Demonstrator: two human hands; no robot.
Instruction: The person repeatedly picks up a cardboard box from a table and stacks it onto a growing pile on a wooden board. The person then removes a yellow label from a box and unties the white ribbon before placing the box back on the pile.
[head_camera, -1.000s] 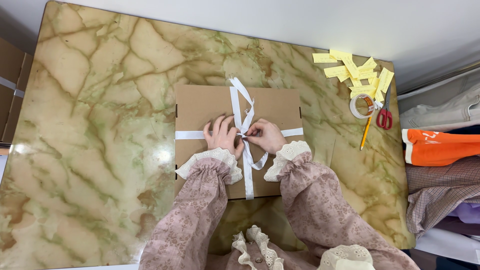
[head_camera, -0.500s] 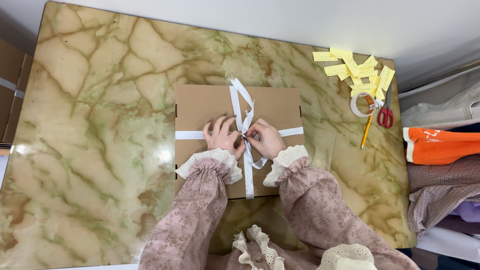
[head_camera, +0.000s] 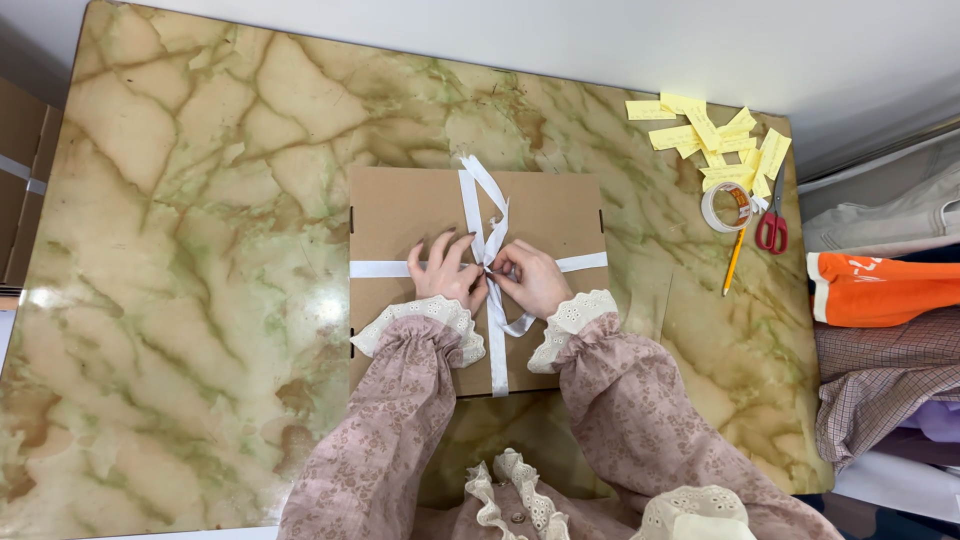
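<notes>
A flat brown cardboard box (head_camera: 410, 205) lies on the marble-patterned table (head_camera: 190, 220), crossed by a white ribbon (head_camera: 484, 190). Both hands meet at the ribbon's crossing in the box's middle. My left hand (head_camera: 447, 275) pinches the ribbon at the knot, fingers spread over the lid. Close against it, my right hand (head_camera: 533, 277) grips the ribbon from the other side. One loose ribbon end loops up toward the box's far edge, another curls down by my right wrist. The knot itself is hidden under my fingers.
At the table's far right corner lie several yellow paper slips (head_camera: 712, 130), a roll of clear tape (head_camera: 726, 206), red-handled scissors (head_camera: 772, 228) and a yellow pencil (head_camera: 735, 259). Folded clothes, one orange (head_camera: 880, 290), are stacked beyond the right edge.
My hands have stayed at the crossing, with small finger shifts on the ribbon. The box has not moved.
</notes>
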